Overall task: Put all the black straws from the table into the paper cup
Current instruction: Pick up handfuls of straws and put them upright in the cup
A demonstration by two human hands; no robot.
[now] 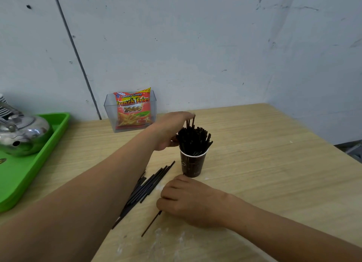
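Most of the black straws (pixel 194 139) already stand bunched in the paper cup (pixel 193 164), which sits upright on the counter (pixel 264 173) a little right of the frame's centre. A smaller loose bundle (pixel 146 189) lies flat on the wood to the lower left of the cup, fanned diagonally, partly hidden under the left forearm, and one single straw (pixel 150 224) lies apart below it.

Both hands are at work. The left hand (pixel 172 130), reaching in from the lower left, is above and just behind the cup with its fingertips pinching the tops of a couple of straws that rise above the rest; I judge it is feeding them down into the bunch. The right hand (pixel 188 199), just below the cup, lies palm-down with fingers curled on the counter, its fingertips at the upper end of the single straw and the edge of the bundle; whether it has actually gripped any I cannot tell.

So the step in hand looks like the tail of a repeated pick-and-drop, well past halfway. The next move calls for letting go once those straws have slid inside, then lifting the lying ones by one end, turning them upright and threading them into a crowded cup without tipping it.

Upper left of centre, a clear box (pixel 109 114) holds a snack packet (pixel 133 109); a green tray (pixel 39 163) with a metal kettle (pixel 23 136) sits at the left edge.
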